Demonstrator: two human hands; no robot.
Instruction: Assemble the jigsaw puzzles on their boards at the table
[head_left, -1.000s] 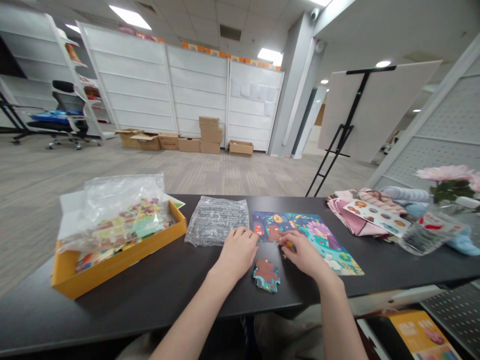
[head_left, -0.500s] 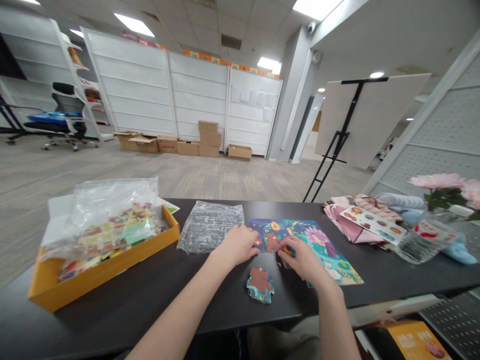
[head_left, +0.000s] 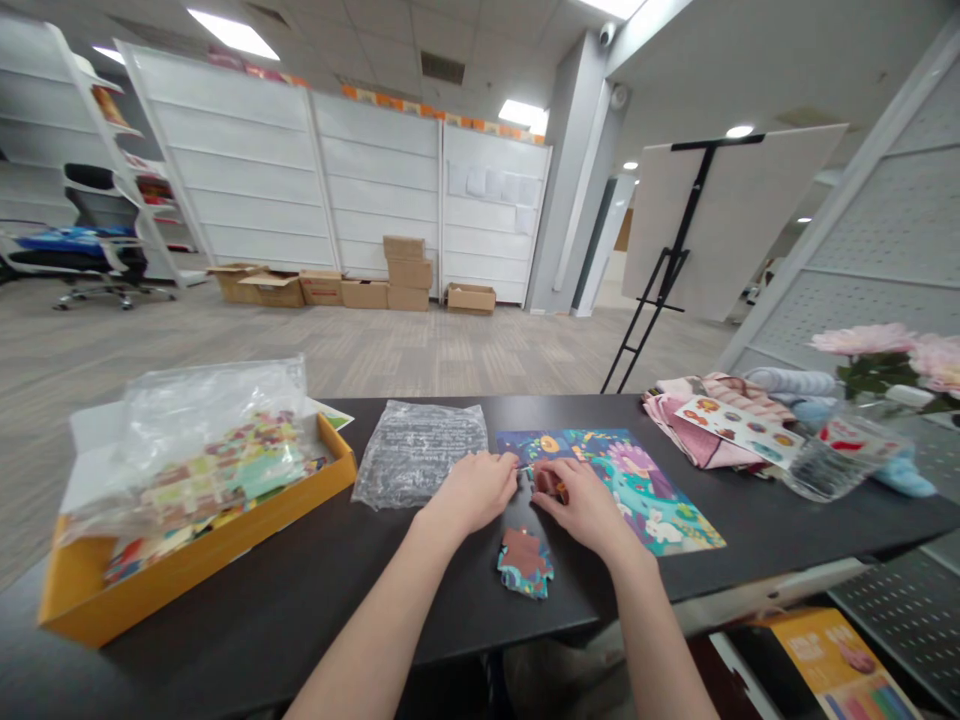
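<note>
Just over the black table, my right hand (head_left: 589, 505) curls its thumb and fingers around a brown jigsaw puzzle piece (head_left: 551, 484). My left hand (head_left: 480, 492) is closed close beside it, its fingertips pinching what looks like the edge of a puzzle piece, mostly hidden by the fingers. Behind both hands lies a colourful picture sheet (head_left: 637, 478) with a purple flower and white rabbits; the right hand covers part of it. Nearer to me, a joined cluster of brown and teal puzzle pieces (head_left: 524, 562) rests on the table.
An orange box (head_left: 225, 545) with bagged puzzle pieces stands at left. A grey plastic packet (head_left: 420, 455) lies beside my left hand. To the right are folded pink cloths (head_left: 694, 425), a sticker sheet (head_left: 739, 430) and a clear bottle (head_left: 840, 460). The table (head_left: 360, 590) has a near edge.
My right hand has moved left and now grips the brown piece close to my left hand. The pieces between my hands have lifted or shifted. The near cluster stays on the table.
</note>
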